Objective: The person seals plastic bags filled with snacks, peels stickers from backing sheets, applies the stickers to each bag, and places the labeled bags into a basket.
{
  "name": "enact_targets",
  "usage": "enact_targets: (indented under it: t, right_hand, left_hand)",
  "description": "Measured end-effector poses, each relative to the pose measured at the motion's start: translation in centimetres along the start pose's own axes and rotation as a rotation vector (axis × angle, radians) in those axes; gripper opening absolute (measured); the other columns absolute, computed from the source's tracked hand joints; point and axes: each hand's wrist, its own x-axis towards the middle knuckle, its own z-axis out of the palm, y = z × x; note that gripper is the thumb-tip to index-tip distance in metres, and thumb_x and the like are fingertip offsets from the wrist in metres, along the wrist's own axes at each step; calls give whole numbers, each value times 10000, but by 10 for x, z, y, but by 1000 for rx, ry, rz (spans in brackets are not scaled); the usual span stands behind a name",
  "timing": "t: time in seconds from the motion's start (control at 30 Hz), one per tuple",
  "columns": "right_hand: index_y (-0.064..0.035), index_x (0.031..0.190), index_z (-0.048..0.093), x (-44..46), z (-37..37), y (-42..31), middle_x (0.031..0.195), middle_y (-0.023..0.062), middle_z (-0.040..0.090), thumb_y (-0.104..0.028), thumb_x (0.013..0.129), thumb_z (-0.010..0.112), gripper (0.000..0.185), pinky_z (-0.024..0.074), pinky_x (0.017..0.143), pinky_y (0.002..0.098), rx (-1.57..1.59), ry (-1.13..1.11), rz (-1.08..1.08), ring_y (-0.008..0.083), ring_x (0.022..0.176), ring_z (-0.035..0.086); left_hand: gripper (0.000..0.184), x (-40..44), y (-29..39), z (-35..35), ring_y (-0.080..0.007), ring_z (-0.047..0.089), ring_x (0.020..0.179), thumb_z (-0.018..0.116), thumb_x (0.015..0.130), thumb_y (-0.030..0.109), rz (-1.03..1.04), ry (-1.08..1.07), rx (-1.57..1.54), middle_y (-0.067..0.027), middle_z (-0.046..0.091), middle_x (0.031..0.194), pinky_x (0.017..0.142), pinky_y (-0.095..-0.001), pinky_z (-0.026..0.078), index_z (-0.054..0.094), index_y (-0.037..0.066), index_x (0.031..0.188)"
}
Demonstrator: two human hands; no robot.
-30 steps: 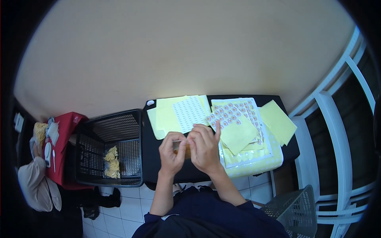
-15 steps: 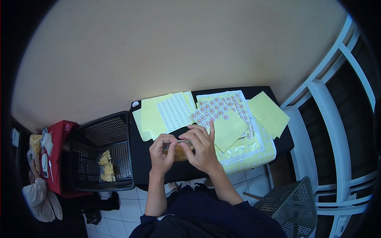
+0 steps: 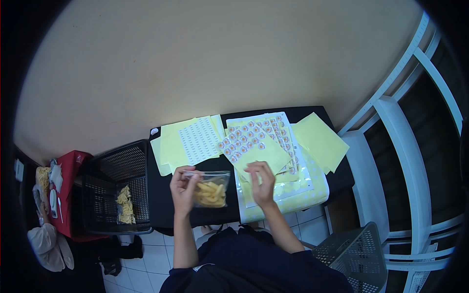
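A clear zip bag with yellow, stick-shaped pieces in it hangs upright over the front of the black table. My left hand is closed on its upper left corner, thumb against fingers. My right hand is away from the bag, above the lower part of a sheet of round stickers. Its fingers are loosely bent, the thumb stands apart, and nothing shows between them. Some round stickers are gone from that sheet's lower part, where pale yellow backing shows.
A sheet of small printed labels lies on yellow paper at left. More yellow sheets lie at right. A black basket holding filled bags stands left, a grey basket low right. Another person's sleeve shows beside a red-covered table.
My right hand has let go of the bag and moved right over the sticker sheets. My left hand keeps the bag, which now hangs in full view. The camera view has shifted slightly.
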Motion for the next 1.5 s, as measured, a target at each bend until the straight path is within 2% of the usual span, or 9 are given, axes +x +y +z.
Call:
enact_targets:
  t: [0.07, 0.3, 0.33, 0.4, 0.6, 0.9, 1.13, 1.43, 1.5]
  right_hand:
    - [-7, 804, 583, 2, -25, 34, 805, 114, 533, -69, 722, 586, 102, 424, 682, 347, -179, 70, 113, 269, 760, 536]
    - [-76, 897, 604, 40, -51, 92, 862, 77, 501, -166, 684, 631, 233, 339, 757, 354, -666, -144, 128, 224, 866, 476]
    - [-76, 897, 604, 43, -48, 99, 862, 77, 501, -166, 684, 631, 233, 339, 757, 354, -665, -147, 128, 224, 866, 476]
    - [-59, 908, 603, 49, -41, 105, 867, 72, 499, -188, 683, 636, 262, 324, 774, 363, -846, -160, 72, 223, 888, 463]
    - [-61, 912, 605, 51, -27, 99, 902, 68, 507, -222, 670, 655, 295, 315, 789, 353, -990, -245, 144, 223, 903, 445]
    - [-59, 817, 581, 56, -21, 109, 851, 77, 541, -181, 686, 638, 187, 373, 759, 371, -903, -201, 256, 250, 843, 499]
    - [-24, 755, 557, 63, -20, 111, 778, 113, 543, -98, 701, 598, 100, 433, 667, 372, -831, -221, 223, 285, 753, 523]
    - [-15, 721, 552, 67, -17, 110, 768, 115, 551, -46, 710, 553, 33, 450, 660, 373, -959, -285, 165, 289, 752, 539]
    - [-16, 715, 567, 69, -17, 109, 760, 127, 576, -44, 709, 550, 33, 453, 654, 380, -934, -303, 232, 300, 719, 559]
  left_hand:
    - [124, 1, -24, -21, -98, 549, 704, 477, 834, 55, -96, 50, -113, -86, 588, 796, 675, -209, 437, 492, -10, 939]
    - [217, -15, -78, -39, -87, 519, 700, 401, 879, 169, -290, 228, -352, -37, 558, 747, 675, -209, 421, 488, 2, 987]
    - [238, -16, -74, -27, -88, 488, 607, 399, 880, 174, -359, 343, -361, -37, 540, 692, 563, -214, 409, 484, -7, 1009]
    - [261, -18, -75, -26, -71, 408, 522, 401, 876, 171, -423, 99, -521, -6, 445, 599, 473, -205, 349, 466, -10, 1052]
    - [406, 4, -71, 4, -29, 250, 378, 357, 898, 184, -811, -44, -913, 40, 287, 492, 384, -166, 256, 290, 8, 1258]
    - [439, 36, -99, 30, -7, 318, 376, 387, 895, 272, -1039, -380, -951, 26, 444, 642, 382, -168, 281, 292, 35, 1252]
    - [461, 34, -113, 17, -3, 347, 368, 397, 891, 264, -1113, -293, -1349, 15, 495, 676, 379, -162, 303, 273, -5, 1244]
    - [422, 34, -129, 15, 1, 353, 374, 390, 889, 270, -1044, -434, -1385, -32, 590, 918, 383, -161, 291, 325, 16, 1220]
    - [442, 36, -114, 18, 2, 351, 369, 367, 896, 283, -1075, -353, -1284, -15, 580, 844, 388, -161, 300, 306, 8, 1236]
